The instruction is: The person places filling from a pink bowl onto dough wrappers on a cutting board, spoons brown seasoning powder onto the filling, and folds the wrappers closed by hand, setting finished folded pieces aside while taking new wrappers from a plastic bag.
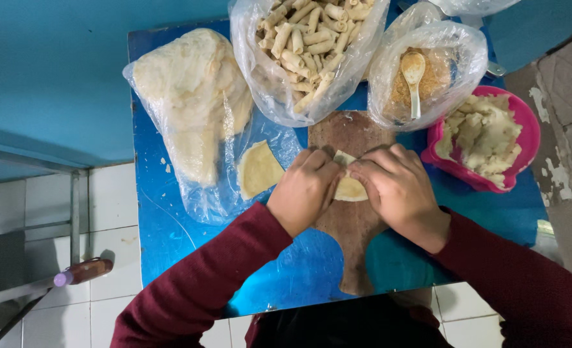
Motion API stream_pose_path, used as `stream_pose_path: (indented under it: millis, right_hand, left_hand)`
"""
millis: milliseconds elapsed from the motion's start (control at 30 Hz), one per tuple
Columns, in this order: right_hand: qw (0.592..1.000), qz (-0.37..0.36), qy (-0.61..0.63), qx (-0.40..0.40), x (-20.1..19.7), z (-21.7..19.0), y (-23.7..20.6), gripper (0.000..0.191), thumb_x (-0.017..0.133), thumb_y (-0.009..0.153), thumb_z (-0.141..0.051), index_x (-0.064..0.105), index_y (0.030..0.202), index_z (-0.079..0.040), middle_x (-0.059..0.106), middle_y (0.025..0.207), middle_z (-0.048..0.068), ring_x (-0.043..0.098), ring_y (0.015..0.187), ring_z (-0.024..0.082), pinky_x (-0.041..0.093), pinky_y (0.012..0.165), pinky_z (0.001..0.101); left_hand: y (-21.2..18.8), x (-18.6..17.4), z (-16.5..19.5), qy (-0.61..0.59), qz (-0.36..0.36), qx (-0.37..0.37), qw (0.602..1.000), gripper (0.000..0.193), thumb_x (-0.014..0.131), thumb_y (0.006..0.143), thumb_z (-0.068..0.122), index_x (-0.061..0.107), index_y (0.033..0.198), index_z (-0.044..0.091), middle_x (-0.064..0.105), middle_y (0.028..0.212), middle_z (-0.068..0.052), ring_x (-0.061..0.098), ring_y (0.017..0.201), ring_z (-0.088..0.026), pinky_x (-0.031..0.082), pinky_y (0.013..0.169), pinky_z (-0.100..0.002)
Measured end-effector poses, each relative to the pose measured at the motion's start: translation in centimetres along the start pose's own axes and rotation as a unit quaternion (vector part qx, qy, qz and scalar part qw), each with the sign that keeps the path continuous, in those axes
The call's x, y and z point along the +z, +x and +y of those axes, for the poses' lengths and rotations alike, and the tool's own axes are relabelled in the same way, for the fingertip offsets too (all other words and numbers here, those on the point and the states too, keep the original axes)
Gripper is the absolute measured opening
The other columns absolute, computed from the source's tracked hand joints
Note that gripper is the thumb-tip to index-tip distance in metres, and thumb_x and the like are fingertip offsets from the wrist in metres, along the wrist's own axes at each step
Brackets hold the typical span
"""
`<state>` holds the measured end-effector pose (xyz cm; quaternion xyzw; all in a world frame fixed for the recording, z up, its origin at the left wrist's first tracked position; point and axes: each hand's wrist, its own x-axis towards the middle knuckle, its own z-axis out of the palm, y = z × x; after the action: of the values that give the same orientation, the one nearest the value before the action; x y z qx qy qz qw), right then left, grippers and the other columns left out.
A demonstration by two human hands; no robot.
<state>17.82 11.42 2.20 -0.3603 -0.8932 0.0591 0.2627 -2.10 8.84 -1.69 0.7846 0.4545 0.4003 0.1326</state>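
While curled, both hands (353, 183) on wrapper (350, 188)

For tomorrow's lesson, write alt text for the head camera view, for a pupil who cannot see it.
Two hands, the left hand and right hand, fold a thin pastry wrapper on a wooden board over a blue table. Behind them stand a bag of finished rolls, a pink bowl of filling and a bag of crumbs with a spoon.

Both arms in dark red sleeves reach in from 6 o'clock, forearms angled toward each other. The left hand (305, 187) and right hand (398, 190) sit side by side, knuckles up, fingers curled down, fingertips nearly meeting at 12 o'clock in a pinching grip
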Motion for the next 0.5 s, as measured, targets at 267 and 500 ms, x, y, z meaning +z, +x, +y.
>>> stream_pose_path:
  millis: [267, 500]
  right_hand:
    - [0.996, -0.010, -0.084, -0.042, 0.06, -0.13, -0.38, 0.028, 0.069, 0.086, -0.009, 0.074, 0.113, -0.009, 0.069, 0.104, 0.003, 0.058, 0.092, 0.027, 0.042, 0.075, 0.0411]
    - [0.999, 0.003, 0.041, 0.033, 0.45, 0.76, 0.11, 0.038, 0.064, 0.092, -0.002, 0.069, 0.128, -0.008, 0.070, 0.104, 0.007, 0.061, 0.094, 0.031, 0.048, 0.085, 0.0439]
  left_hand:
    - [-0.24, -0.48, 0.50, -0.014, -0.007, -0.059, 0.998, 0.028, 0.071, 0.089, 0.010, 0.062, 0.115, 0.002, 0.063, 0.110, -0.019, 0.059, 0.101, -0.041, 0.050, 0.090, -0.047]
    - [-0.31, -0.32, 0.55, -0.044, -0.014, -0.080, 0.996, 0.033, 0.073, 0.088, 0.009, 0.055, 0.115, 0.003, 0.062, 0.106, -0.019, 0.060, 0.100, -0.042, 0.049, 0.089, -0.048]
